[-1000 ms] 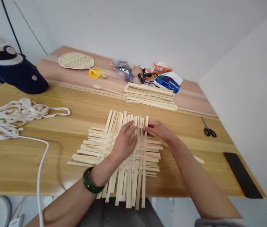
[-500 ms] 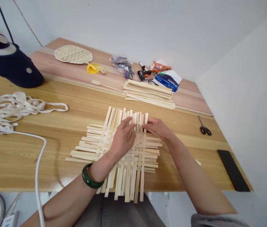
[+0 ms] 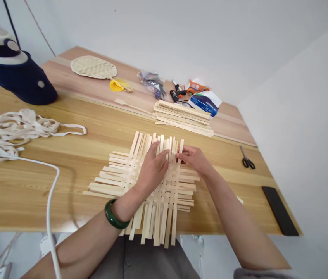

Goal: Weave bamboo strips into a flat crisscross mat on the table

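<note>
Two hands: left hand (image 3: 151,169), right hand (image 3: 192,158). One green bangle (image 3: 114,215) on left wrist. One woven strip mat (image 3: 123,176); strips too many, overlapped, no exact count. One stack of loose strips (image 3: 183,117). One pair of scissors (image 3: 247,160). One round woven fan (image 3: 93,66). One single stick (image 3: 130,105). One yellow bundle (image 3: 116,85). One white cable (image 3: 49,201). One tangle of white tape (image 3: 15,130). One dark flat slab (image 3: 279,210). One navy-white device (image 3: 11,66). One blue-white pack (image 3: 204,102). Two tabletops: light table (image 3: 21,186), reddish table (image 3: 94,93).

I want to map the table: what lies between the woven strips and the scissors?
Only bare table between the woven strips and the scissors, in the head view.
</note>
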A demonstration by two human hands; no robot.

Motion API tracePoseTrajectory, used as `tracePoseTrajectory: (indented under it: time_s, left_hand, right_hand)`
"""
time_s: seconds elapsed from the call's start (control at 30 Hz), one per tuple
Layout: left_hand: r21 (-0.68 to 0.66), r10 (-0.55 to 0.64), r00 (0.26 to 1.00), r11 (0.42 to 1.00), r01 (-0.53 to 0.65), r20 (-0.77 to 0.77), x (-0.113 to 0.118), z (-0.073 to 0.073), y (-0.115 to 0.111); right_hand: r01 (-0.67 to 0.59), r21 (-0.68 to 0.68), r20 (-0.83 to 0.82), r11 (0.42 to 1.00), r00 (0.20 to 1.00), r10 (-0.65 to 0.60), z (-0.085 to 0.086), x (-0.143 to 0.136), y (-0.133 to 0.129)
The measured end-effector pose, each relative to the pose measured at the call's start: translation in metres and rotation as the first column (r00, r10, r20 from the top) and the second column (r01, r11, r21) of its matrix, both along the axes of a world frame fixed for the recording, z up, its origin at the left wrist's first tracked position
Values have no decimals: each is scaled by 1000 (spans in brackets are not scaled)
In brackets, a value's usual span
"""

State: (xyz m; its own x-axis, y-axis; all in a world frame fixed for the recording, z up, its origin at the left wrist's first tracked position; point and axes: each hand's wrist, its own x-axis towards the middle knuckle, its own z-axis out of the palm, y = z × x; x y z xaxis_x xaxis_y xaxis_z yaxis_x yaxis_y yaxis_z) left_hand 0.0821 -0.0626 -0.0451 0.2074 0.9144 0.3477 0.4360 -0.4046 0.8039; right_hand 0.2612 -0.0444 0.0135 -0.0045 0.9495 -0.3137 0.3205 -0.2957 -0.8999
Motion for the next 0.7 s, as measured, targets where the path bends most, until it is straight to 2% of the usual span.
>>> tracePoseTrajectory:
  time_s: [0.27, 0.37, 0.5, 0.7]
  left_hand:
    - [-165, -64, 997, 984, 59, -30, -2, 2, 8]
    - [-234, -76, 997, 969, 78, 18, -3, 6, 10]
    - [-263, -32, 994, 963, 59, 105, -2, 5, 12]
    - [-237, 87, 989, 970, -56, 120, 15, -8, 20]
  right_hand:
    - [-82, 59, 39, 995, 996, 79, -1, 2, -1]
    - [-110, 75, 52, 991, 993, 107, -1, 2, 0]
    - [-138, 78, 37, 987, 990, 136, 1, 3, 1]
    - [-143, 62, 43, 988, 989, 141, 4, 3, 2]
